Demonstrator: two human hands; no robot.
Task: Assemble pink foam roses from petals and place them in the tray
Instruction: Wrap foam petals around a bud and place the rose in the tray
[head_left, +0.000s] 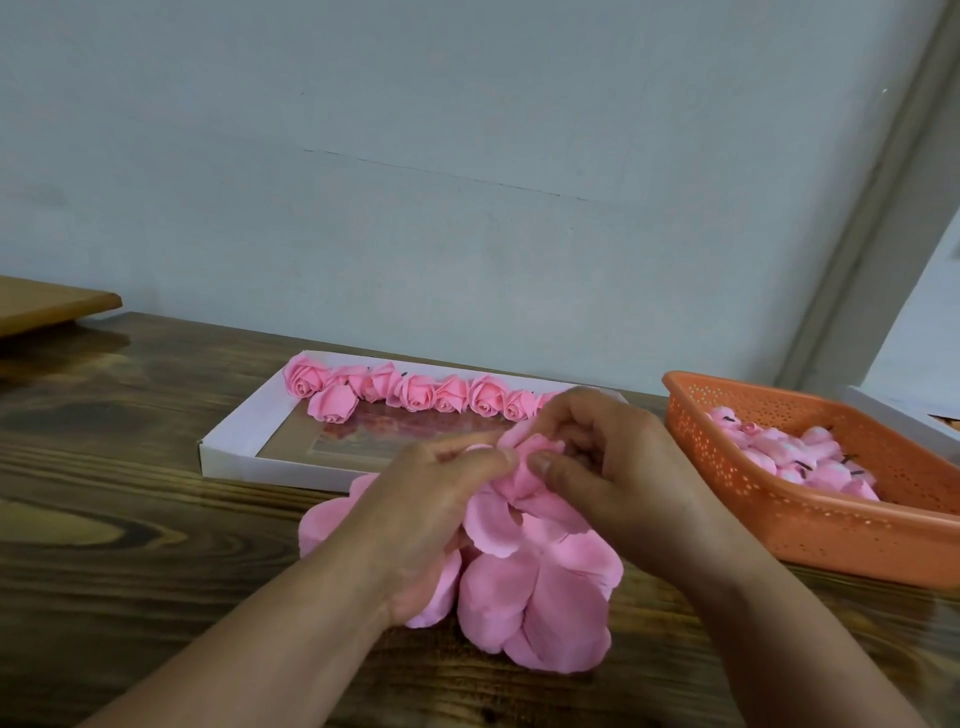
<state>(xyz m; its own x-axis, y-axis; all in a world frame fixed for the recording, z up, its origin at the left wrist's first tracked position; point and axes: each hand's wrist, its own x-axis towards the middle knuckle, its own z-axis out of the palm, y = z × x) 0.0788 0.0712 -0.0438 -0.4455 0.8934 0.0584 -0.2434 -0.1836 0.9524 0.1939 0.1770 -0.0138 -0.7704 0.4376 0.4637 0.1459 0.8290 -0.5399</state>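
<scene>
Both hands meet just in front of the white tray (228, 457), at the middle of the wooden table (130, 519), and both are closed on the same half-made rose (519, 467). The left hand (415, 519) pinches its petals between thumb and fingertips from the left side, while the right hand (613, 467) curls its fingers over the top of the flower and presses its thumb against the near side, so the two thumbs almost touch. The rose is held just above a loose pile of pink petals (540, 597), which lies on the table directly in front of the tray and spreads under the left palm. How far the rose is finished cannot be told, since the fingers hide most of it. Inside the tray, a row of finished roses (415, 392) lines the far wall, with one more rose sitting just in front of the row near its left end; the rest of the tray floor shows a brownish printed sheet. To the right of the tray stands an orange perforated basket (779, 519) holding small pink-and-white buds (789, 457) with short dark stems. Left of the tray, at the table's far edge, lies the corner of a lighter wooden board (47, 304).
</scene>
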